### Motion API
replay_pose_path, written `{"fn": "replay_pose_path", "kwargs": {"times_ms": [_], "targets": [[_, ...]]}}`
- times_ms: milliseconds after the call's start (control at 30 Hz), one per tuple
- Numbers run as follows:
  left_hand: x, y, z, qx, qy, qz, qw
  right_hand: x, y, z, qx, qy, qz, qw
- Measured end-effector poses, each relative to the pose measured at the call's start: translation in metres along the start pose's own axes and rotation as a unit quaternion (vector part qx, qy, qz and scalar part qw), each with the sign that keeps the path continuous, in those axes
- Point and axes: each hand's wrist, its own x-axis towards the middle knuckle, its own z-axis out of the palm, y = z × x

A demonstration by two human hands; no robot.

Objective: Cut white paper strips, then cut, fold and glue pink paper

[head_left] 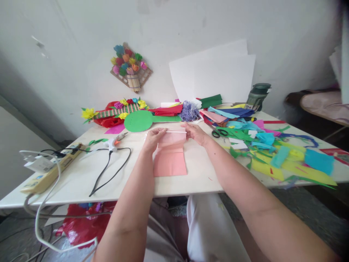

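Note:
A sheet of pink crepe paper (170, 163) lies on the table in front of me, with creases across it and its near part flat. Along its far edge runs a thin pale strip or stick (176, 132), whose exact kind I cannot make out. My left hand (156, 138) pinches the left end of that edge between thumb and fingers. At the right end, my right hand (195, 133) grips the same edge with fingers bent. Just beyond both hands lies a green paddle-shaped cutout (139, 121).
A glue gun (112, 144) with a looped cord and a power strip (51, 169) lie on the left. Scissors (219, 133) and colourful paper scraps (272, 153) spread to the right. A bottle (257, 96) stands at the back, near purple shredded paper (190, 111).

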Motion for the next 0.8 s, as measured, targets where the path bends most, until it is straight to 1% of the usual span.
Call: {"fn": "replay_pose_path", "kwargs": {"times_ms": [67,133,233,300,567,800], "targets": [[0.001,-0.001,0.0,-0.001,-0.001,-0.002,1.0,-0.001,0.0,0.0,-0.014,-0.016,0.034,0.999],[0.001,-0.003,-0.001,0.002,-0.005,-0.006,1.0,-0.002,0.002,0.0,-0.057,-0.027,0.044,0.997],[0.001,-0.004,-0.001,0.012,-0.015,-0.006,1.0,0.001,0.007,0.001,-0.126,-0.015,0.008,0.992],[0.002,-0.005,-0.001,0.019,-0.021,-0.003,1.0,0.003,0.011,0.003,-0.143,0.002,-0.02,0.99],[0.001,-0.005,0.0,0.044,-0.03,-0.003,0.999,0.007,0.018,0.006,-0.144,0.06,-0.043,0.987],[-0.001,-0.001,0.003,0.064,-0.028,-0.014,0.997,0.008,0.02,0.006,-0.117,0.058,-0.052,0.99]]}}
